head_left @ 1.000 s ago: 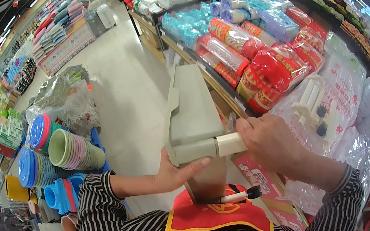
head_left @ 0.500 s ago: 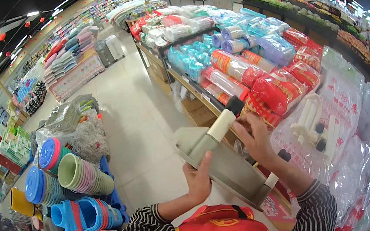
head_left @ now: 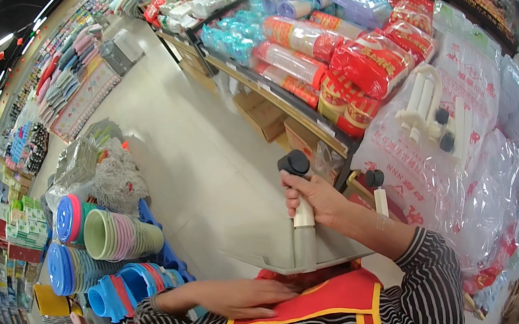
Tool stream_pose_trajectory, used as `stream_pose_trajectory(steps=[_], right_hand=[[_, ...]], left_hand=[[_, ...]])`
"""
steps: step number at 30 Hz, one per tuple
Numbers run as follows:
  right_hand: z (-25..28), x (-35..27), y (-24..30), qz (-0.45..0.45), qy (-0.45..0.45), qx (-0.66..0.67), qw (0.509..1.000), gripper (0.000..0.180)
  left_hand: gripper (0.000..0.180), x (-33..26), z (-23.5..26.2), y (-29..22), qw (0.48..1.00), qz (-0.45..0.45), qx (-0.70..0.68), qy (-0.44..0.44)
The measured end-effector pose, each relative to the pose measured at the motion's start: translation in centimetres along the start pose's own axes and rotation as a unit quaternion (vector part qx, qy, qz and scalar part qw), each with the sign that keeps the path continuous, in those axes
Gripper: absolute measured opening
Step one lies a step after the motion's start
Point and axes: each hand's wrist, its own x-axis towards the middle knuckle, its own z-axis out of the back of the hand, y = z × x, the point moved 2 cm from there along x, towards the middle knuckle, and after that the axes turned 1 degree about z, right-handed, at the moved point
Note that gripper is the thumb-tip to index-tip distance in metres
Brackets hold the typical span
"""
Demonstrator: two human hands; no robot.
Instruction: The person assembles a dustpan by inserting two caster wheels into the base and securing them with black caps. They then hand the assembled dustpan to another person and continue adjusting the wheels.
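A: What lies farthest left?

B: Stacked plastic cups (head_left: 122,236) and blue basins (head_left: 117,289) on the floor, with netted bundles (head_left: 102,171) above them.

A: And the person's left hand (head_left: 251,298)?

B: It rests flat against the red apron (head_left: 310,312), fingers stretched out, holding nothing.

A: The right hand (head_left: 318,198)?

B: Its fingers are wrapped tight around the white handle of a grey dustpan (head_left: 306,251), just under the black end cap. The pan hangs upright before the chest, between both hands.

A: Farther right?

B: A shelf (head_left: 282,101) of red and blue packaged goods, then clear bags holding more handled dustpans (head_left: 430,114).
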Motion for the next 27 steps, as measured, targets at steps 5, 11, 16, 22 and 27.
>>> stream_pose_trajectory(steps=[5,11,16,22,27], right_hand=[[-1.4,-1.2,-3.0,-0.047,-0.005,-0.056,0.997,0.027],[-1.3,-1.4,-3.9,-0.035,-0.002,-0.076,0.996,0.029],[-0.5,-2.6,-3.5,-0.03,0.008,-0.092,0.995,0.028],[-0.2,-3.0,-3.5,0.078,-0.064,-0.226,0.969,0.035],[1.7,-3.0,-3.7,0.155,-0.142,-0.388,0.897,0.041]], left_hand=[[0.041,-6.9,8.3,1.5,0.954,0.081,-0.198,-0.211],[0.062,1.2,7.8,8.2,0.929,0.003,-0.144,-0.342],[0.091,4.3,7.1,7.8,0.896,0.014,-0.294,-0.331],[0.084,7.2,6.5,8.8,0.886,0.078,-0.363,-0.279],[0.072,8.8,6.1,11.6,0.867,-0.033,-0.42,-0.267]])
